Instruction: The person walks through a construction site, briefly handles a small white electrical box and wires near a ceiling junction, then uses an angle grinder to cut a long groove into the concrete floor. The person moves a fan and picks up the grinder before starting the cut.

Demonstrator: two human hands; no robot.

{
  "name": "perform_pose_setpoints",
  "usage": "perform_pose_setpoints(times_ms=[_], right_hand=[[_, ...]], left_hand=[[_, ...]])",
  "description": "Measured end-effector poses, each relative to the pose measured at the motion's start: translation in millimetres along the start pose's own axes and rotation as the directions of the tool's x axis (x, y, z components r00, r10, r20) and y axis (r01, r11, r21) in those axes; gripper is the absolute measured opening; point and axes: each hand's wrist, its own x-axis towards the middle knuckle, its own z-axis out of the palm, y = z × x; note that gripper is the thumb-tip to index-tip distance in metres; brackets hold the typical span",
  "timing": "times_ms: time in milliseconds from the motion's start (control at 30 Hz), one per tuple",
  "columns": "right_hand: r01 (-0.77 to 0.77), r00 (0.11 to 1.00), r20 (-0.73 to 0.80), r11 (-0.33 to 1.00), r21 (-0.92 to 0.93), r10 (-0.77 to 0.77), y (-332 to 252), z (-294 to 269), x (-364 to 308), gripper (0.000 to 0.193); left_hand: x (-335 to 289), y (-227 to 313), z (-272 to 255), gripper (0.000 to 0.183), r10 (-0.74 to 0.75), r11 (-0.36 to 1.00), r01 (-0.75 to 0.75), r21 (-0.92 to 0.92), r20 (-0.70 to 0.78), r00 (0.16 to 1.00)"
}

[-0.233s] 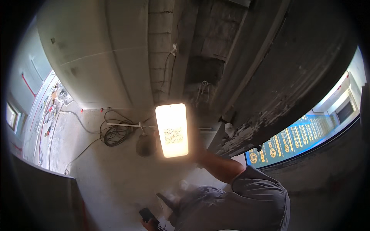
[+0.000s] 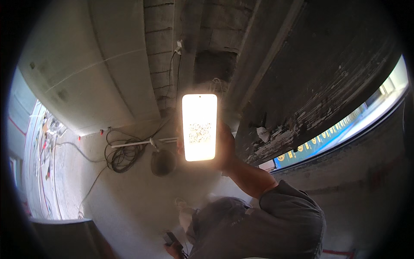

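Observation:
My right hand (image 2: 226, 149) is wrapped round a smartphone (image 2: 199, 110), held upright with its bright white screen facing me. A dark speckled square pattern shows on the lower half of the screen, and glare hides most other detail. The bare forearm runs down to a grey short sleeve. Low in the picture, my left hand (image 2: 175, 250) is closed round a small dark box-shaped device (image 2: 170, 237) with thin cables hanging from it; I cannot make out its kind.
On the concrete floor lies a coil of dark cable (image 2: 125, 157), crossed by a white pole (image 2: 129, 143). A round dark bucket-like thing (image 2: 162, 164) stands beside it. Unfinished walls rise ahead, with a white socket (image 2: 179, 44). A signboard (image 2: 302, 149) shows through the opening at right.
The phone sits higher and slightly further right in the picture, and the view has shifted. My left hand with the dark device appears lower and further right. Both grips stay the same.

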Motion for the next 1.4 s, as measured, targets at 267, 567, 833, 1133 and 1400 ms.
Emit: perform_pose_setpoints(times_ms=[267, 567, 833, 1133, 1400], right_hand=[[0.221, 0.916, -0.378, 0.953, 0.205, -0.131, -3, -18, -2, 0.077], [-0.075, 0.798, -0.582, 0.931, -0.357, -0.159, -51, -112, -93, 0.062], [-0.808, 0.435, -0.900, 0.448, -0.382, 0.017, -3, -214, -234, 0.066], [-0.863, 0.074, -0.865, 0.466, 0.193, 0.496, 12, -220, -336, 0.044], [-0.443, -0.120, -0.817, 0.706, 0.552, 0.564, 52, -217, -305, 0.026]], left_hand=[[119, 77, -71, 0.042, -0.071, 0.963, 0.023, 0.269, 0.171, 0.983], [204, 212, -53, 0.024, -0.040, 0.975, -0.008, 0.221, 0.212, 0.976], [183, 363, -24, 0.032, -0.058, 0.950, -0.041, 0.308, 0.303, 0.951], [242, 388, -14, 0.023, -0.032, 0.920, -0.136, 0.366, 0.418, 0.908], [287, 424, -15, 0.025, 0.103, 0.932, -0.230, 0.279, 0.405, 0.908]])
